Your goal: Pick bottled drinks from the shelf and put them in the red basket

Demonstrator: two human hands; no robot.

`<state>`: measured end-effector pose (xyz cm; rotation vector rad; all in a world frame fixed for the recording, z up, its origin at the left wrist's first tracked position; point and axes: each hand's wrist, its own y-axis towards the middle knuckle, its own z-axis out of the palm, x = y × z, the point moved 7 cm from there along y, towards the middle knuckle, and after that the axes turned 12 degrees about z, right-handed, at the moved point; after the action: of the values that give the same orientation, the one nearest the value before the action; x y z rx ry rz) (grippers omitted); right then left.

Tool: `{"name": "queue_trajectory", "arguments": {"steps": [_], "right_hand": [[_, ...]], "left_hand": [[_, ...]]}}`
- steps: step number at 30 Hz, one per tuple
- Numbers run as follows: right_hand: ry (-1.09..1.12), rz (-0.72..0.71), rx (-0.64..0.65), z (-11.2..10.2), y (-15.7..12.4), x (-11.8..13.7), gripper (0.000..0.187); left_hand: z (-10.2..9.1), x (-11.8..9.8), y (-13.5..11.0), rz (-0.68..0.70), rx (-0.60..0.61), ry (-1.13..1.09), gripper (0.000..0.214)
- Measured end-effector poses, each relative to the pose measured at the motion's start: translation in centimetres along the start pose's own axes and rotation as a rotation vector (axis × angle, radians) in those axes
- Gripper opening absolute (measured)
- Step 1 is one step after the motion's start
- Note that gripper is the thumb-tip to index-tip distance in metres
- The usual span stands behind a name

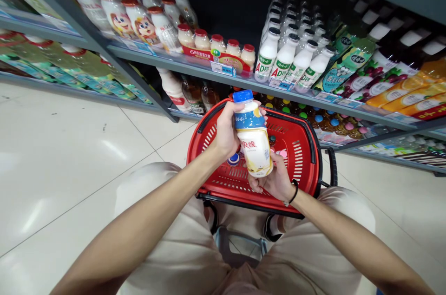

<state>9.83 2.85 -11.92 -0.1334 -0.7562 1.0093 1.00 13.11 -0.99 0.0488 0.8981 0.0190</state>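
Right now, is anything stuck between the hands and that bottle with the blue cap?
No, nothing visible is. The left hand grips the bottle near its top, and the right hand holds its lower end, above the red basket.

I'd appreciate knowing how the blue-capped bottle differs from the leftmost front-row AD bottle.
The left hand and right hand hold the blue-capped bottle tilted; the AD bottle stands on the shelf. The blue-capped bottle has a blue band and yellow label artwork; the AD bottle has a green label panel and large red letters. The AD bottle's top looks dark, the blue-capped bottle's bright blue. Both look largely white.
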Motion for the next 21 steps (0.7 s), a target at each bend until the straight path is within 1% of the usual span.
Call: {"name": "queue_trajectory", "arguments": {"steps": [6,13,18,21], "right_hand": [[0.004,-0.008,0.008,-0.09,-0.04,-0.05,0.073],[0.013,0.002,0.012,-0.1,0.07,-0.12,0.073],[-0.009,0.0,0.012,-0.47,0.19,-0.44,0.078],[-0.013,-0.015,0.03,-0.53,0.25,-0.47,0.078]], "left_hand": [[-0.15,0.14,-0.01,-0.013,-0.013,-0.001,0.039],[-0.24,0.17,0.01,-0.015,-0.013,0.033,0.038],[-0.17,0.11,0.01,-0.016,-0.006,0.006,0.038],[-0.16,0.05,0.01,-0.016,-0.004,0.008,0.038]]}}
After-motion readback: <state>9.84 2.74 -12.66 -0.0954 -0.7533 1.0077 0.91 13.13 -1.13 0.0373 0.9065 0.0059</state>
